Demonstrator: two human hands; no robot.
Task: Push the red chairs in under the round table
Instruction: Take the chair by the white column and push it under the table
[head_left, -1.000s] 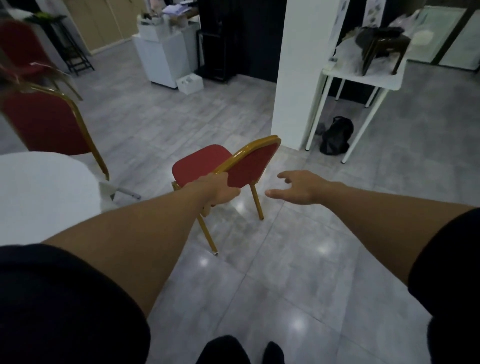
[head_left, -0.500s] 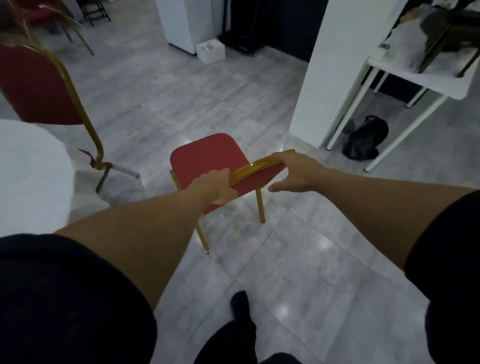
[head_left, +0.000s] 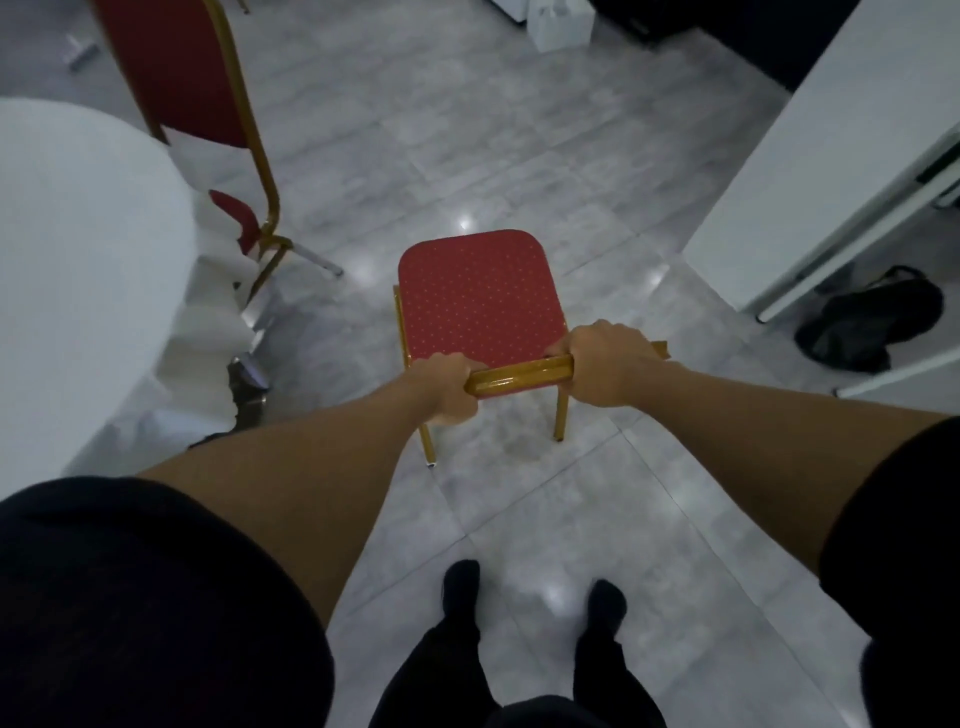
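A red chair (head_left: 478, 299) with a gold frame stands on the grey tile floor right in front of me, seen from above. My left hand (head_left: 444, 387) grips the left end of its gold top rail. My right hand (head_left: 605, 361) grips the right end of the same rail. The round table (head_left: 78, 249), covered in white cloth, fills the left side. A second red chair (head_left: 171, 73) stands at the table's far edge, its seat partly under the cloth.
A white pillar (head_left: 831, 135) and a white table leg stand at the right, with a black bag (head_left: 867, 325) on the floor below. A small white box (head_left: 558, 23) sits at the top. My feet are on open tile floor behind the chair.
My right hand came in from open air and closed on the chair's top rail. I have stepped closer and the view now looks straight down on the seat.
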